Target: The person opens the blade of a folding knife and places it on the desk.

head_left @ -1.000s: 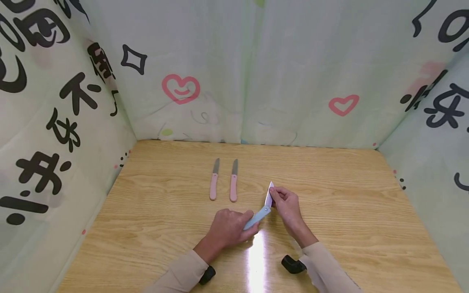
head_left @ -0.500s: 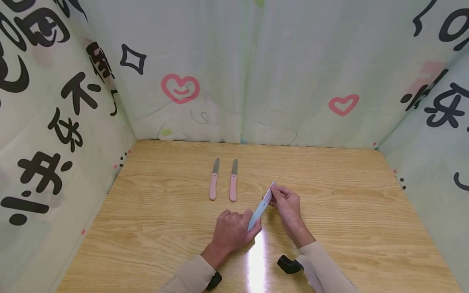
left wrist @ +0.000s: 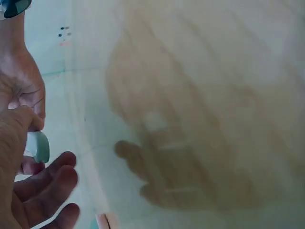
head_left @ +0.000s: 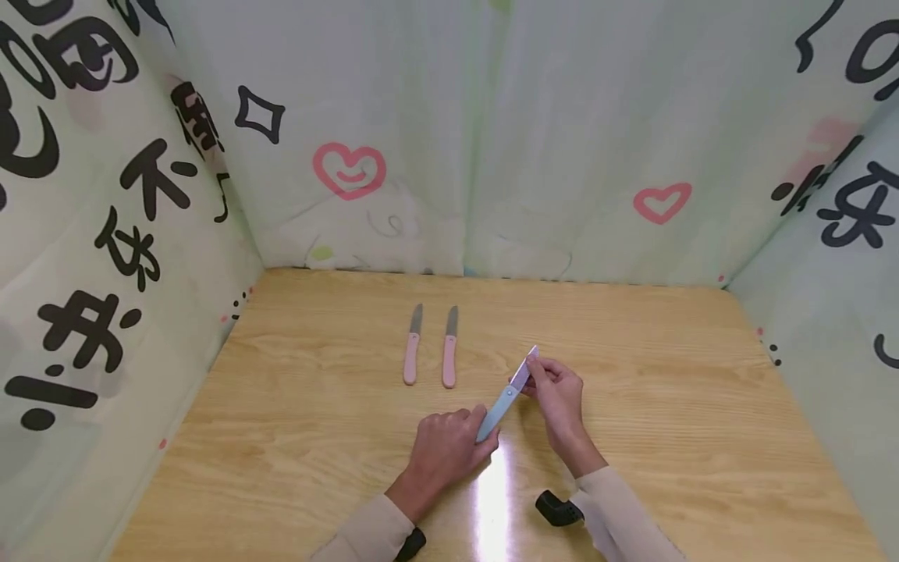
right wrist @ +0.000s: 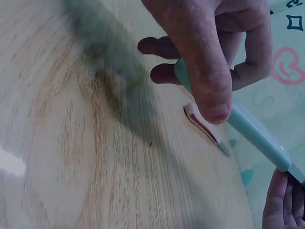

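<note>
My left hand (head_left: 449,445) grips the light blue handle of a folding knife (head_left: 496,414) above the table. At the other end, the fingertips of my right hand (head_left: 559,398) pinch the blade (head_left: 521,376). The blade stands out nearly in line with the handle and points away to the upper right. In the right wrist view the handle (right wrist: 259,138) looks mint green, with a thumb laid along it. Fingers cover part of the knife in the left wrist view.
Two pink-handled knives, a left one (head_left: 410,357) and a right one (head_left: 449,359), lie side by side behind my hands, blades pointing to the back. Printed curtains (head_left: 562,140) enclose the wooden table (head_left: 295,406) at the back and sides.
The folding knife's blade has swung from a bent angle to nearly straight with its handle. My hands have shifted slightly right. Both pink-handled knives stay where they lay.
</note>
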`<state>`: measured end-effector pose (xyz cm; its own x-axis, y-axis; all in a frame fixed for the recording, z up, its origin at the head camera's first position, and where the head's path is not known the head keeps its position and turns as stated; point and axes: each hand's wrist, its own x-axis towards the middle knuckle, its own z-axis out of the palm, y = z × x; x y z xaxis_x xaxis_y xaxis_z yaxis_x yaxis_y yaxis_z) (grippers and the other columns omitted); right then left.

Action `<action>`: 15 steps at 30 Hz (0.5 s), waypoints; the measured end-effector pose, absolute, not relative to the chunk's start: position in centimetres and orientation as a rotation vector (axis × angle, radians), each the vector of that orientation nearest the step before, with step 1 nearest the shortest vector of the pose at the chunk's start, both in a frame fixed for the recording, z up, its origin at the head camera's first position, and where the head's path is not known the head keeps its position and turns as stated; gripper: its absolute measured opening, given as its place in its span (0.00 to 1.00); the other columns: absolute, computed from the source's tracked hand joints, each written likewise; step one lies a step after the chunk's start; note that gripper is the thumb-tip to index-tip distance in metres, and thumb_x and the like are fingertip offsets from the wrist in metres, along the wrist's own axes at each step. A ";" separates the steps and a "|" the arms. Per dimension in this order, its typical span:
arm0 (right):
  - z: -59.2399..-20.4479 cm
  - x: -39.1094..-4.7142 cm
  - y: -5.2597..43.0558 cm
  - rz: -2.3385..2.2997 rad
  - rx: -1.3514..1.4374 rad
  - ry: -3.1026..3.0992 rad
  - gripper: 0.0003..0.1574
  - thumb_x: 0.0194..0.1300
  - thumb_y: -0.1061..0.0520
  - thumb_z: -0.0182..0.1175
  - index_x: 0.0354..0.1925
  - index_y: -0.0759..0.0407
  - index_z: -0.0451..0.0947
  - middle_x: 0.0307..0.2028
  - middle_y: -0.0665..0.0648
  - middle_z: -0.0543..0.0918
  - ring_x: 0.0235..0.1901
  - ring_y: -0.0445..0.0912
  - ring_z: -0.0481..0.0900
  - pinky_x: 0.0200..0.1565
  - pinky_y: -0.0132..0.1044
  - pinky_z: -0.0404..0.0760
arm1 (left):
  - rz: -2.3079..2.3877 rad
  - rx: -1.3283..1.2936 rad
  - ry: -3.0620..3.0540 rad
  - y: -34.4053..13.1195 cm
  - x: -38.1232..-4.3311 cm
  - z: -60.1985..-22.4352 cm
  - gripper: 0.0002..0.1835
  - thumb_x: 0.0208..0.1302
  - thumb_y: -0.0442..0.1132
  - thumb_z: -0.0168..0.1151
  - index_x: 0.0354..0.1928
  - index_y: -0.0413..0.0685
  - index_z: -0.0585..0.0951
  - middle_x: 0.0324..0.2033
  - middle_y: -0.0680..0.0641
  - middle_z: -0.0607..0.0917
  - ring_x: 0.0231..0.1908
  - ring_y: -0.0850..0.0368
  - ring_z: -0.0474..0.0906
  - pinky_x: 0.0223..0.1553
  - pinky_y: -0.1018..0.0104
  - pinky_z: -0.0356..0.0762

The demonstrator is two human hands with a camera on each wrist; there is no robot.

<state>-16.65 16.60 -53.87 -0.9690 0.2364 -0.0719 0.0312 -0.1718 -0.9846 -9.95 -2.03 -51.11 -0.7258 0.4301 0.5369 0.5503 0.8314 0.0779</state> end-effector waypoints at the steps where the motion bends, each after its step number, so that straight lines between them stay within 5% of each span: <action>1: -54.3 -16.8 16.7 2.286 -0.314 -1.922 0.34 0.55 0.43 0.63 0.43 0.73 0.75 0.31 0.65 0.80 0.29 0.52 0.81 0.32 0.40 0.79 | -0.314 -0.715 -2.509 -2.0 -9.9 -51.2 0.14 0.54 0.55 0.57 0.22 0.54 0.70 0.10 0.60 0.62 0.09 0.68 0.55 0.07 0.73 0.48; 8: -55.0 -16.5 16.4 2.483 -0.201 -1.745 0.38 0.61 0.40 0.54 0.49 0.74 0.69 0.40 0.68 0.77 0.38 0.57 0.79 0.39 0.43 0.77 | -0.341 -0.731 -2.450 -1.5 -9.9 -51.3 0.13 0.57 0.46 0.56 0.20 0.52 0.68 0.09 0.60 0.61 0.08 0.70 0.55 0.06 0.75 0.51; 15: -52.4 -14.8 14.3 2.356 -0.068 -1.989 0.24 0.64 0.57 0.53 0.47 0.79 0.69 0.35 0.65 0.79 0.33 0.52 0.80 0.37 0.38 0.78 | -0.502 -0.770 -2.555 -1.2 -10.7 -51.1 0.10 0.59 0.39 0.53 0.20 0.51 0.69 0.11 0.60 0.60 0.11 0.70 0.56 0.10 0.77 0.53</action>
